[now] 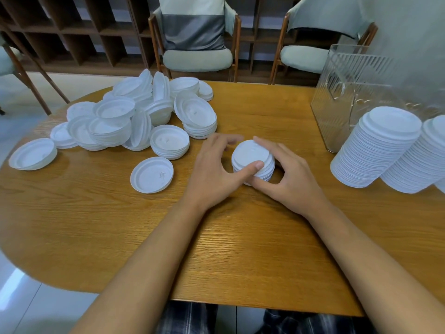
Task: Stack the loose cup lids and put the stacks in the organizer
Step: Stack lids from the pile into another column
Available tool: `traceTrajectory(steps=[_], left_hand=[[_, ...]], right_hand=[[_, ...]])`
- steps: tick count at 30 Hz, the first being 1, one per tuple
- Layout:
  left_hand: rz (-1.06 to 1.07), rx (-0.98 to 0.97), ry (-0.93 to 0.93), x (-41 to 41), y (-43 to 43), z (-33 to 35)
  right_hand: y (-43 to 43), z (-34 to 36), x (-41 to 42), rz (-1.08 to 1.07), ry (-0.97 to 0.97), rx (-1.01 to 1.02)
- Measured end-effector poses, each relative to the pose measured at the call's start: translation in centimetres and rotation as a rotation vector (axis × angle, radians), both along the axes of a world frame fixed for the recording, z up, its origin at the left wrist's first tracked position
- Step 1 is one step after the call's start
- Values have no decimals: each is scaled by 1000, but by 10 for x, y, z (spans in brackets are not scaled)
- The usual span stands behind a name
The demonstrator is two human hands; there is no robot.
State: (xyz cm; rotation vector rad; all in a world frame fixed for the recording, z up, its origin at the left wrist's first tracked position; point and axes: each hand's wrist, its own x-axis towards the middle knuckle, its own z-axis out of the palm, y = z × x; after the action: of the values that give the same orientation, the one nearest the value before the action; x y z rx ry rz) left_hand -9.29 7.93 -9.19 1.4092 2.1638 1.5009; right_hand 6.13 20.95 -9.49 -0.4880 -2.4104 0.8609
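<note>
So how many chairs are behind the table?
3 chairs: the left chair, cut off at the edge; the middle chair, holding a grey cushion; the right chair, under a draped cloth. Others may be hidden.

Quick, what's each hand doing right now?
Left hand: grips the small lid stack, thumb on its front.
Right hand: grips the same stack from the other side.

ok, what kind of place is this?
Likely a café or office lounge, can't say which: wooden table, cushioned armchairs, open cubby shelving behind, plus a heap of disposable cup lids.
</note>
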Motion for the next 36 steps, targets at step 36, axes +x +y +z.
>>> traceTrajectory(steps=[36], left_hand=[[-1,-6,-6,2,3,-5]], right_hand=[[1,-2,1,29,-54,-41]])
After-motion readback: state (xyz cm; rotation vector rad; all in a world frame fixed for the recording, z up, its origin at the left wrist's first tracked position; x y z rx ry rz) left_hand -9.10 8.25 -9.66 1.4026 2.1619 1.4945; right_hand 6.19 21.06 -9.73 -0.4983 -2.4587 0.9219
